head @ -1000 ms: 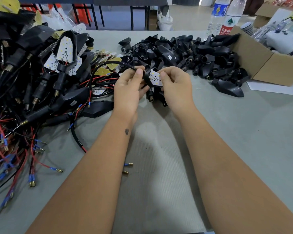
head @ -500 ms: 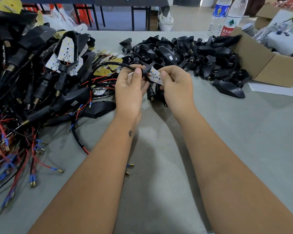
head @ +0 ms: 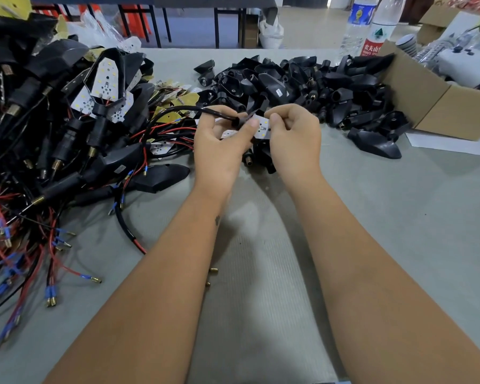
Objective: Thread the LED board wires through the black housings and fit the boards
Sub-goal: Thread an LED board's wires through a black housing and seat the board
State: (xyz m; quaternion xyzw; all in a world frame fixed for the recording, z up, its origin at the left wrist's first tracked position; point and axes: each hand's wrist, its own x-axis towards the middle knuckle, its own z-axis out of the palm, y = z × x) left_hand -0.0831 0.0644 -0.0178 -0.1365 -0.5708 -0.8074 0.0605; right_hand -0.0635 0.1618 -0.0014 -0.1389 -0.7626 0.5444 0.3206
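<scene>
We hold the work above the table (head: 399, 217), between the heap of empty housings (head: 302, 87) and our chest. Our left hand (head: 219, 145) pinches the black cable (head: 194, 110) and the housing (head: 243, 120) at its end; our right hand (head: 294, 134) pinches the white board (head: 262, 128) by its right edge. The board lies just right of the housing, touching it, its long axis running left to right along the cable's line. Seating it looks to call for a leftward push from the right hand. How far the wires are threaded is hidden by our fingers.
</scene>
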